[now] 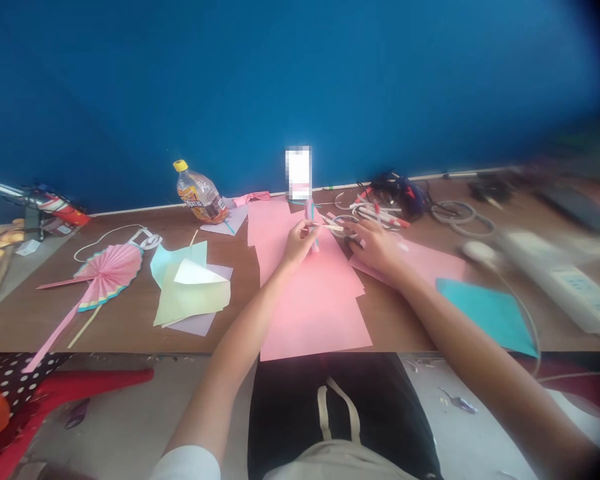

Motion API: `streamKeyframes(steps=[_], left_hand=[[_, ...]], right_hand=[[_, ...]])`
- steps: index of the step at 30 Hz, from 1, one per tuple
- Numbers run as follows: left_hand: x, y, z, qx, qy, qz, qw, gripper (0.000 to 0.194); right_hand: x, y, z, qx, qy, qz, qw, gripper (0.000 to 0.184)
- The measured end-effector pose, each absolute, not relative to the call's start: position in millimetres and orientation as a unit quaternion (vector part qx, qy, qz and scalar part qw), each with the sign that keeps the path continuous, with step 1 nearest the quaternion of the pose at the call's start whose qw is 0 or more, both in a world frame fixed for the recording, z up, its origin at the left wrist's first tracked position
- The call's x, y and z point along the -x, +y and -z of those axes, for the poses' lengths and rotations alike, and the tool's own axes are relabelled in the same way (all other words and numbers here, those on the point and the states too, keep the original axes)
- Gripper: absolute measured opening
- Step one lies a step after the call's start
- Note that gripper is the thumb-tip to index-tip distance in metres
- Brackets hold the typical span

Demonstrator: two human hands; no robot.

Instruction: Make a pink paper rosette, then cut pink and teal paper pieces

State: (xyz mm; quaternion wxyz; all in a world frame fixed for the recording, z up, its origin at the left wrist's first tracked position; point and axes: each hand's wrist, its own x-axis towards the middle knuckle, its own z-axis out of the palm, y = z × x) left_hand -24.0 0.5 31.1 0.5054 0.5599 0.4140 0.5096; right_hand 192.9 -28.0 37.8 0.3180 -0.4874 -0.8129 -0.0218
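Black trousers [380,400] and pale shirt hem [330,463] nearest, 1 drawstring [350,407] showing. Brown surface [125,330] spans most of the view, set against 1 blue wall [130,80]; grey floor [130,433] below.

L to R:
- 1 dotted fabric [15,377], off the near edge
- 1 pink pleated fan [110,270], teal/yellow rim
- small-sheet pile [190,300], 4 colours: blue, green, white, lilac
- 1 bottle [203,197], yellow cap, tilted, near the wall
- pink sheets [310,327], overlapping, at least 3
- 1 pixelated screen [298,172], upright at the wall
- 1 folded paper strip [310,211], pink/blue, mid-surface over the pink sheets. Left hand [300,243] pinches it, thumb against fingers.
- 1 pair of scissors, it seems [333,228], blade end by the left fingertips. Right hand [377,250] curled round the handle end; exact grip blurred.
- tangled clutter [387,213] behind right hand, count unclear
- 1 teal sheet [485,313]
- 1 white power strip [585,293], blurred
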Motion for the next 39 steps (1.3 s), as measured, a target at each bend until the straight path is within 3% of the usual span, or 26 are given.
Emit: streamKeyframes(steps=[16,25,33,39], left_hand=[[24.8,4.6,-21.9,-0.568,0.413,-0.53,0.476,0.035],[27.6,6.9,-20.5,-0.492,0.427,-0.573,0.498,0.042],[22.2,4.4,-23.9,-0.626,0.419,-0.505,0.422,0.031],[21.9,1.9,-26.3,-0.584,0.448,-0.52,0.434,0.024]], right_hand=[[-193.8,-27.6,-39.2,0.478,-0.839,0.069,0.251,0.056],[-198.4,-27.5,-40.4,0.555,-0.783,0.063,0.275,0.047],[-200.1,-22.2,-33.2,0.62,-0.726,0.009,0.298,0.046],[-197.6,-21.7,-30.8,0.559,-0.767,0.015,0.314,0.048]])
